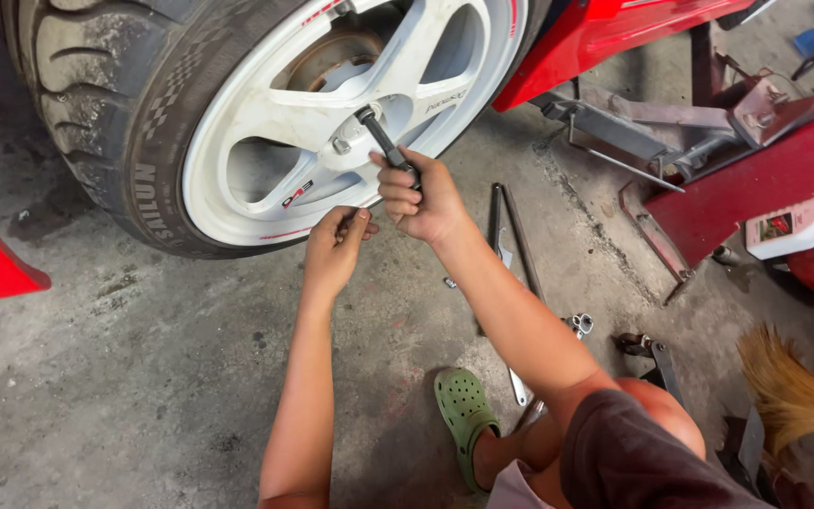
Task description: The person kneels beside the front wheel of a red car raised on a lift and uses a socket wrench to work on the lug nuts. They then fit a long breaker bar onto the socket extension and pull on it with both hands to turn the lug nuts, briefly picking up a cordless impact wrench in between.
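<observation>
At the bottom of the view, closest to the camera, is the person's bent knee in dark shorts (628,452), and beside it a foot in a green clog (464,410) that stands on the grey concrete floor (124,377). From there both bare arms reach up to a car wheel. The right hand (421,198) is closed around the handle of a dark socket wrench (386,143), and the head of the wrench sits on a lug nut near the centre of the white five-spoke rim (284,113). The left hand (336,247) is lower, just beside the right one and near the bottom edge of the rim; its fingers are curled together and seem to pinch something small, but I cannot tell what it is. The rim is inside a black tyre (96,104) that rests on the floor, and red car body (605,33) shows above at the right. On the floor behind the right forearm lies a long metal cross wrench (511,226), and a chrome socket (581,323) lies near the elbow. More to the right there is a red metal ramp (756,179), a white plastic bottle (798,224) and the bristles of a straw broom (784,386)
</observation>
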Demonstrator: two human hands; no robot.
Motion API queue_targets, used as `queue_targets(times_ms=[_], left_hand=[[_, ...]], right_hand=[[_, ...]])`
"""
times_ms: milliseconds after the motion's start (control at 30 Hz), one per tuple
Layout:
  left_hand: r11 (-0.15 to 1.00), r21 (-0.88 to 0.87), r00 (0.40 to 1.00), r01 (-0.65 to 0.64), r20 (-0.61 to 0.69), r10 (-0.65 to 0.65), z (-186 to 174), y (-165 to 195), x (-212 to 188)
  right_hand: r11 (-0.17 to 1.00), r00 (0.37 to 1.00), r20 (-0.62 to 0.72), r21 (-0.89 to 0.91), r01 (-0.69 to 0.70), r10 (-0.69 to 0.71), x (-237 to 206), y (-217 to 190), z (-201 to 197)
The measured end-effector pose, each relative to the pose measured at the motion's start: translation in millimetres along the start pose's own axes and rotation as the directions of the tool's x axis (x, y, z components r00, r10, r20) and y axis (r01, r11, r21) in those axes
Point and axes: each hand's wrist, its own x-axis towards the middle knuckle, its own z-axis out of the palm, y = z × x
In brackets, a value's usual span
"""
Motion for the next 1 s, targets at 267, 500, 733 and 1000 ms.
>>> queue_targets(times_ms=[267,500,733,1000], left_hand=[[0.999,0.029,1.000,-0.023,-0.004,0.024,8,11,8],[1.000,0.006,1.000,-0.022,0.009,0.022,23,12,16],[0.988,-0.151,1.000,0.014,0.022,-0.011,34,18,32],[0.882,-0.464,0.996,0.074,0.080,-0.042,43,23,44]], right_hand=[[0.068,0.826,0.044,-0.993,0.099,-0.562,-38,3,29],[-0.386,0.740,0.335,-0.916,0.109,-0.584,-67,15,30],[-0.323,0.644,0.329,-0.937,0.132,-0.691,-72,26,38],[-0.294,0.597,0.375,-0.927,0.234,-0.709,-70,27,48]])
